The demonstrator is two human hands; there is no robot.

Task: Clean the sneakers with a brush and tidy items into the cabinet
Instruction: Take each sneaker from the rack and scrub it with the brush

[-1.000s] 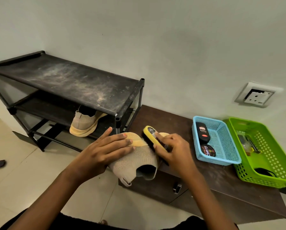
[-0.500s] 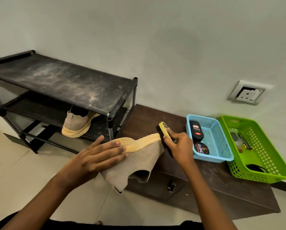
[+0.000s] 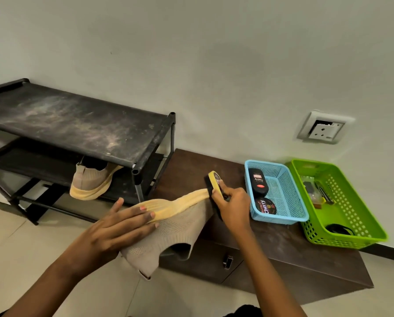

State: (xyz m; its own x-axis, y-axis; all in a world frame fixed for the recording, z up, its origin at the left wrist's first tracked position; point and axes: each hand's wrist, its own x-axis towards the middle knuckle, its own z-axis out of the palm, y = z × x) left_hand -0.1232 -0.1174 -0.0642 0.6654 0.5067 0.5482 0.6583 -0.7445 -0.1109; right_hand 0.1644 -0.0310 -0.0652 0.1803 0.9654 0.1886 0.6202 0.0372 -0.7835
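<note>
**Head view.** The left hand (image 3: 113, 229) lies flat on the sneaker (image 3: 180, 227). Its fingers (image 3: 141, 217) are straight and slightly spread along the yellow sole, with the thumb lifted apart from them. The sneaker is held on its side at the front edge of the counter (image 3: 271, 241), its heel opening hanging out over the floor (image 3: 19, 236). The right hand (image 3: 233, 208) grips the brush (image 3: 214, 179). Its fingers (image 3: 221, 187) are curled round the yellow back with the index laid along it, and the black bristles meet the toe end of the sole.

**Change from one second earlier.** The brush then lay over the middle of the sneaker, just beside the left fingertips. It now stands at the toe, well apart from them, and is tipped more upright. The sole, then mostly covered, now shows as a long yellow strip between the two hands. The left hand keeps its flat hold.

**Surroundings.** A second sneaker (image 3: 90, 181) rests on the lower shelf of the rack (image 3: 77, 124), left of the counter. On the counter, right of the brush, a blue basket (image 3: 280, 221) holds a black bottle (image 3: 257, 181) and a tin (image 3: 265, 207). A green basket (image 3: 351, 227) sits just beside it.
</note>
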